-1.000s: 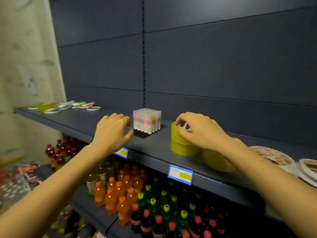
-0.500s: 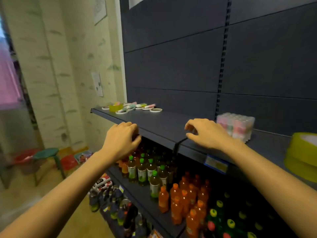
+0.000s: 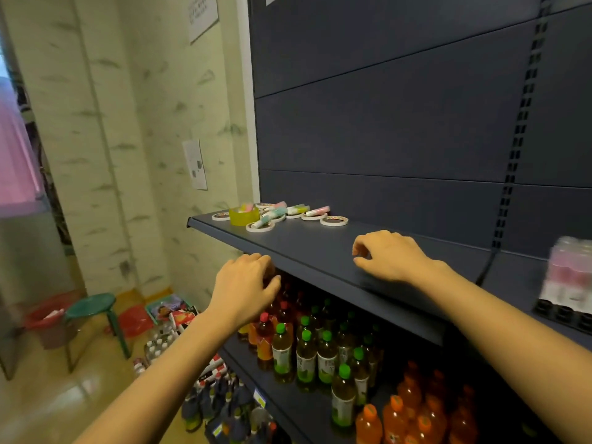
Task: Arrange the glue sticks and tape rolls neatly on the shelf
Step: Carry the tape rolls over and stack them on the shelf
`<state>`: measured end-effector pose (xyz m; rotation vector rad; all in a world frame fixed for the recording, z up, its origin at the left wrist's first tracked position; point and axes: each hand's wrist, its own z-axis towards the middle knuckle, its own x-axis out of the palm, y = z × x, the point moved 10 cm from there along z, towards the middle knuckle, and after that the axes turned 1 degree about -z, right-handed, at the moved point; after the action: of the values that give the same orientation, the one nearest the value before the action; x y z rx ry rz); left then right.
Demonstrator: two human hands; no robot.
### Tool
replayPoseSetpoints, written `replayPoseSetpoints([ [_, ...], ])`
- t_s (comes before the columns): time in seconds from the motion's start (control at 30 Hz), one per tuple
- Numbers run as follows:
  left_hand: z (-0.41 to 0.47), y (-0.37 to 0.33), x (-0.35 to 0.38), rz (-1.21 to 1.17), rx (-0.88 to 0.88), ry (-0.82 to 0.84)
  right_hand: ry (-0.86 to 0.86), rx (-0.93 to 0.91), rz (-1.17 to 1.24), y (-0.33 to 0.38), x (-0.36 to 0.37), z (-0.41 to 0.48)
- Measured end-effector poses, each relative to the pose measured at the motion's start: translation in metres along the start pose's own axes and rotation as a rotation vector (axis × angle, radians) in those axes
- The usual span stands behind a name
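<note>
Shifting: view has swung left vs a sec ago; the big yellow rolls that sat under the right hand are out of shot, hands now travel toward the far-left clutter.
Left hand [image 3: 246, 283]: loosely curled, empty, at front lip of the dark grey metal shelf [image 3: 323, 251], apart from everything.
Right hand [image 3: 387, 256]: fingers bent, hovering over bare shelf, holding nothing I can see.
Task items: loose pastel glue sticks [image 3: 315, 211] and flat white tape rolls [image 3: 334, 221] scattered at the shelf's left end, some sticks lying across rolls; translucent yellow tape roll [image 3: 244, 216] among them. All well apart from both hands.
Packed block: shrink-wrapped pack of pink-white glue sticks [image 3: 568, 277] at right edge, blurred.
Meaning: prob. that side's been dealt with, left pile still messy; next step looks like reaching over to sort it.
Surface: shelf mostly bare btwn hands and pile, dark slatted back panel [image 3: 400, 123].
Room: drink bottles [image 3: 304, 354] on lower shelf, green round stool [image 3: 91, 307] on floor, pale marbled wall [image 3: 105, 123].
</note>
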<state>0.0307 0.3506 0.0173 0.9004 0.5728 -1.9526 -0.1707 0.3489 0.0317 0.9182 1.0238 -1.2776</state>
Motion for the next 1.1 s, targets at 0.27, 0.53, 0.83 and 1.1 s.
replayPoseSetpoints([
  [0.27,0.094,0.057,0.06,-0.074,0.006,-0.009,0.02,0.141,-0.06,-0.032,0.04,0.123],
  [0.53,0.187,0.096,0.128,-0.161,0.027,0.033,0.109,0.431,0.014,-0.105,0.088,0.222],
  [0.83,0.271,0.115,0.177,-0.241,0.135,0.04,0.203,0.711,0.03,-0.148,0.142,0.281],
  [1.1,0.351,0.132,0.211,-0.237,0.32,0.103,0.266,0.839,-0.142,-0.16,0.164,0.31],
])
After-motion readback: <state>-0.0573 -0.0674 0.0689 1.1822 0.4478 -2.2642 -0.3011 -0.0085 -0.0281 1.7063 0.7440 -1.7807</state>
